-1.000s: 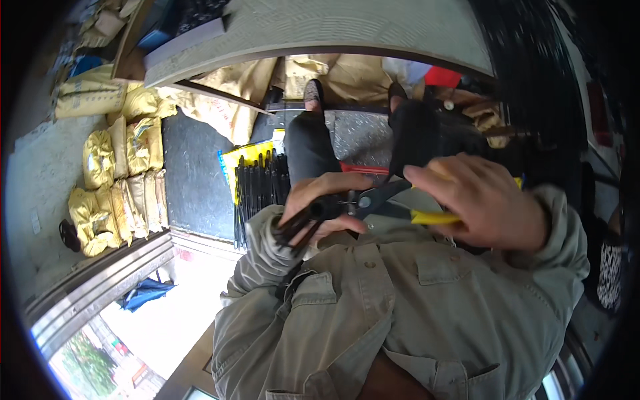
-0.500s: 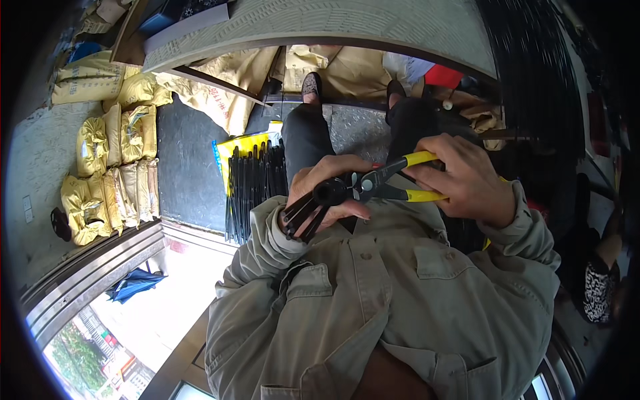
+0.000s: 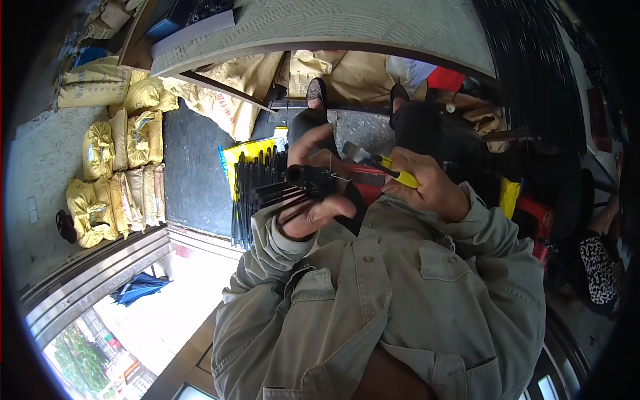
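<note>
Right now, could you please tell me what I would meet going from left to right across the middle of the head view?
Yellow packages, dark flat surface, black rods, left hand, yellow-handled pliers, right hand, yellow item, red object.

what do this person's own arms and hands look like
Long, loose, wrinkled grey-khaki sleeves cover the arms to about the wrists, matching the buttoned shirt. The left hand and right hand are bare, without gloves.
</note>
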`<state>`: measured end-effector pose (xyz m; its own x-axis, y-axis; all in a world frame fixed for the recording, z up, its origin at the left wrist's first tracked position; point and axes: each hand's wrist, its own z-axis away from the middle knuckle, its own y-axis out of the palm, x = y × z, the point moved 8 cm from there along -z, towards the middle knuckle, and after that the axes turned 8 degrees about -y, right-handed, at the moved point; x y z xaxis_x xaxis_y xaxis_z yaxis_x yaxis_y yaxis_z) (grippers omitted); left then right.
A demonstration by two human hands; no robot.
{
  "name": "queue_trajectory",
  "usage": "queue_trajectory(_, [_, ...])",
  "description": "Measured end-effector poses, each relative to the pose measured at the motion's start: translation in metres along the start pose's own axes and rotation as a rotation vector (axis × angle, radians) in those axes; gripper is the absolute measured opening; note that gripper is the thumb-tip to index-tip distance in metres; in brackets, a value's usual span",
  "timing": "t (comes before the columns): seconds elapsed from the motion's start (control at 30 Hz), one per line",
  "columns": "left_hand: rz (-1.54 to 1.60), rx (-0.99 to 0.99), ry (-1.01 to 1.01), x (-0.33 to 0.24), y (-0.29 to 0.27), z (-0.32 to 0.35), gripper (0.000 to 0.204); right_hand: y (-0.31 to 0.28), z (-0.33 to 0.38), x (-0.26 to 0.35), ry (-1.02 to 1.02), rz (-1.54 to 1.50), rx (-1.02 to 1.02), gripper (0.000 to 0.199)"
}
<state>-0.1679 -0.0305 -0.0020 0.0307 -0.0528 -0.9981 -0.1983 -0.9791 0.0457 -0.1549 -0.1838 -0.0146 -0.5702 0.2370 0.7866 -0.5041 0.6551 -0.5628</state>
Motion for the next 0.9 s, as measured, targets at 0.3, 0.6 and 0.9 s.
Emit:
queue_trajectory(0.3, [-0.004,0.050,-0.069,-0.007,-0.008,-0.004,0.083,-0.044,-0.046,0.069,-0.589,1.458,-0.357,0.028])
queue_trajectory(0.6, [-0.172,0.014,-0.142,-0.013,-0.013,-0.004,0.080,-0.023,-0.031,0.072,-0.531,1.533,-0.479,0.033])
queue_trajectory(0.9, [-0.137,-0.028,-0.087,-0.009,-0.009,-0.009,0.079,-0.018,-0.012,0.048,-0.184,0.919,-0.370,0.030])
